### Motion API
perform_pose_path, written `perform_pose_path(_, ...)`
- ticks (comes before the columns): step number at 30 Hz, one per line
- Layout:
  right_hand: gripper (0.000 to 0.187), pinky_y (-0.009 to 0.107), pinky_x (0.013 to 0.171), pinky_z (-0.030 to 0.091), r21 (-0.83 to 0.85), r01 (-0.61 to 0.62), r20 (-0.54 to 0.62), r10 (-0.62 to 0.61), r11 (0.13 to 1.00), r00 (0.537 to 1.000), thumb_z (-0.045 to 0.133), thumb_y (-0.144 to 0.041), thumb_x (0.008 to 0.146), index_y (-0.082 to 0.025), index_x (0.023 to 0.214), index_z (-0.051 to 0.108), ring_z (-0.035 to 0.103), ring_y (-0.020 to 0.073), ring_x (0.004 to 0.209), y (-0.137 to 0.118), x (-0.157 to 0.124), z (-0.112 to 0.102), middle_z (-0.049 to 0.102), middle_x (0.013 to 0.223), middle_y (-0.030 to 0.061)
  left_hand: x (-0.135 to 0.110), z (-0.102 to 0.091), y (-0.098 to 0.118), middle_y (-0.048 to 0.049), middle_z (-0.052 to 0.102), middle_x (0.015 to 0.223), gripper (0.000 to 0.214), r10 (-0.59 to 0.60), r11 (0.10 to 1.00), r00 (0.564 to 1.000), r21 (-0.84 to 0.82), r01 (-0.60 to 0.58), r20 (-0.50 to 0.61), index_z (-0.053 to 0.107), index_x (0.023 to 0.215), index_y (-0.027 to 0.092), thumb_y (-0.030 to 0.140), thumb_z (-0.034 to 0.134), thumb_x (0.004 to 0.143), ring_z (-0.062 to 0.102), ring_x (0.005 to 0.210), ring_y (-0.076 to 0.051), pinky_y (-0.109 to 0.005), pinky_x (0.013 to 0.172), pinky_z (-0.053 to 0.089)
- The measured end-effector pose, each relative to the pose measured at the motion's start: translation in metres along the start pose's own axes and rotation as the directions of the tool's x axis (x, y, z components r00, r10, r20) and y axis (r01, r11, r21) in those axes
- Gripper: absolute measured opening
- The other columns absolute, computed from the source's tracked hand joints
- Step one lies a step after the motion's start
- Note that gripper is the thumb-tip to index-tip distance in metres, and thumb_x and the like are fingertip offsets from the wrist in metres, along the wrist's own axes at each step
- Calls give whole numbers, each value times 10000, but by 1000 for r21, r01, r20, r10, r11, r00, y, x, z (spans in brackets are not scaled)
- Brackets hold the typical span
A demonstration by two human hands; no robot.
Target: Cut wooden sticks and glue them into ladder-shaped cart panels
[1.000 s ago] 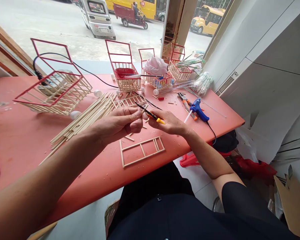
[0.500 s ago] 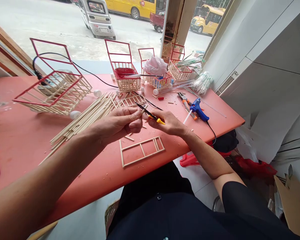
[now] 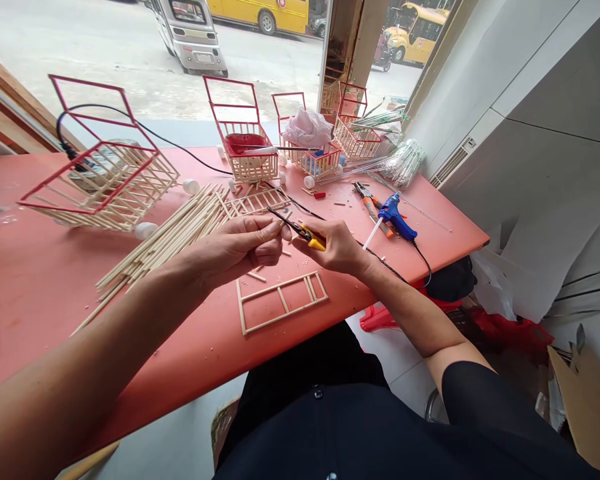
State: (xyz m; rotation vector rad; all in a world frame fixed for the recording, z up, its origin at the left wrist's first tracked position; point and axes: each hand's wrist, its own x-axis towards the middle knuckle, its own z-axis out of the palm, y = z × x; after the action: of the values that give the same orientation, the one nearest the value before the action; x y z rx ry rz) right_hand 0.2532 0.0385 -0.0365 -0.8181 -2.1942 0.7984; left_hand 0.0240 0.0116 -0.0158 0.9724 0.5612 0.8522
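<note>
My left hand [image 3: 240,248] is closed in a pinch on a short wooden stick piece whose tip pokes out toward the cutter. My right hand [image 3: 333,245] grips small black cutters with yellow handles [image 3: 300,232], the jaws pointing left at that stick. Both hands hover over the pink table [image 3: 40,280]. Just below them lies a flat ladder-like frame of wooden sticks [image 3: 280,300]. A loose pile of long wooden sticks [image 3: 175,233] spreads to the left of my left hand.
Stick-built carts with red frames stand at the back: a large one [image 3: 100,173] on the left, others [image 3: 243,147] in the middle. A blue glue gun [image 3: 395,217] and pliers [image 3: 370,200] lie at the right. A bundle of clear rods [image 3: 403,163] rests by the wall.
Both hands stay together on the stick and cutters, shifted only slightly left with the camera. Vehicles outside the window have moved on.
</note>
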Motion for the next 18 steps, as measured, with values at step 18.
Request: perform_pose_path(18,486,317,795,374,-15,-87,220,88,996,972,623,-681,1007,-199,961,587,507,183,853,-11,8,-22,604,909,10,1,-2,1,-18,570,567,421,43,992,999,115,-41,-17,828,817,109,474,1033,766,504,548,-98,-183,511,456)
